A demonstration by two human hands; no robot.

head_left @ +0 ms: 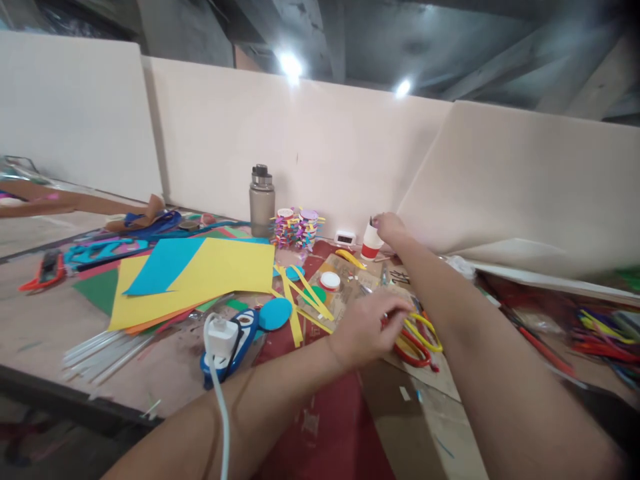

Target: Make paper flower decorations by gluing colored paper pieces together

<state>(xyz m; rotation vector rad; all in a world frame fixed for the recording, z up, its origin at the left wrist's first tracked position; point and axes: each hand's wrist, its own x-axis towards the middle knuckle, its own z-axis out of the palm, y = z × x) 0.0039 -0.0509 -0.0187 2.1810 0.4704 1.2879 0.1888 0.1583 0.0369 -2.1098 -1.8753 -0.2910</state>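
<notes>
My right hand (391,228) reaches to the back of the table, its fingers closed at the rim of a white paper cup (371,241) with a red band. A dark, thin tip shows at the cup's mouth; what the fingers pinch is hidden. Nearer to me, my left hand (367,327) hovers with curled fingers, thumb and fingertips close together, and anything between them is too small to make out. Just right of it lie red-handled scissors (415,357) and yellow-handled scissors (427,332). A white round lid (330,281) rests on the cardboard beyond the left hand.
Yellow sheets (230,263) and a blue sheet (165,263) are piled at left, with yellow paper strips (296,320) beside them. A power strip (240,343) carries a white plug and cable. Behind stand a bottle (263,203), two decorated cylinders (307,230) and a small clock (345,238).
</notes>
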